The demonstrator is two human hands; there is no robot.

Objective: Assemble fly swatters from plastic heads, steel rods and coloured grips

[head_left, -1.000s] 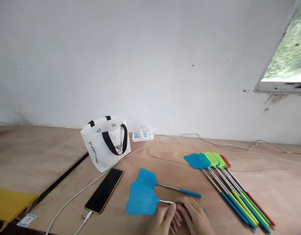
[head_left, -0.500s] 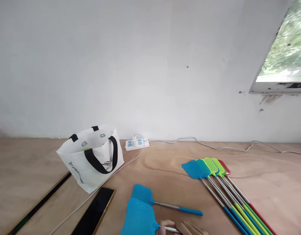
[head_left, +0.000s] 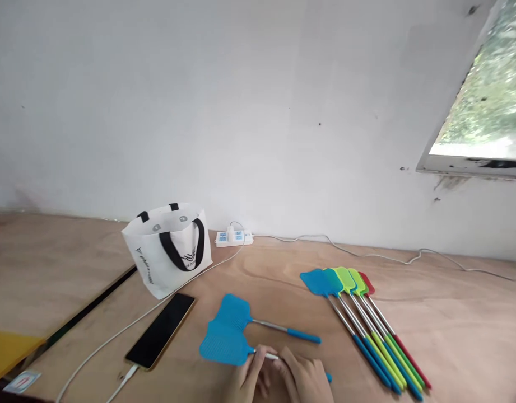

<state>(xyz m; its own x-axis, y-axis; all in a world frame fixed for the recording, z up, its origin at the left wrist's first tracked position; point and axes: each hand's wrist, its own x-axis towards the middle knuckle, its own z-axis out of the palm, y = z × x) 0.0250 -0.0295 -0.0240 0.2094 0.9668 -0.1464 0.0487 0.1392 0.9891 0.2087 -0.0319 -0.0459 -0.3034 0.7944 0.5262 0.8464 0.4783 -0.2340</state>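
A blue fly swatter (head_left: pixel 226 342) is held low over the table, its perforated head pointing left. My left hand (head_left: pixel 250 376) pinches its metal shaft close to the head. My right hand (head_left: pixel 303 376) closes around the same shaft farther right, and the blue handle end pokes out past it. Just behind lies a second blue fly swatter (head_left: pixel 235 311), with a short shaft and its handle (head_left: pixel 303 335) pointing right. Off to the right, a fanned row of long fly swatters (head_left: pixel 355 282) in blue, yellow-green, green and red rests on the wood.
A white bag with black handles (head_left: pixel 169 246) stands at the left. Beside it lies a phone (head_left: pixel 161 331) with a cable plugged in. A power strip (head_left: pixel 233 238) sits by the wall, its cord running right. A dark gap (head_left: pixel 92 305) crosses the tabletop. Something yellow (head_left: pixel 12 350) is at the left edge.
My view has shifted, showing more of the near table and both hands. The held swatter appears smaller and farther from me, still gripped by both hands. The other swatters stay on the table.
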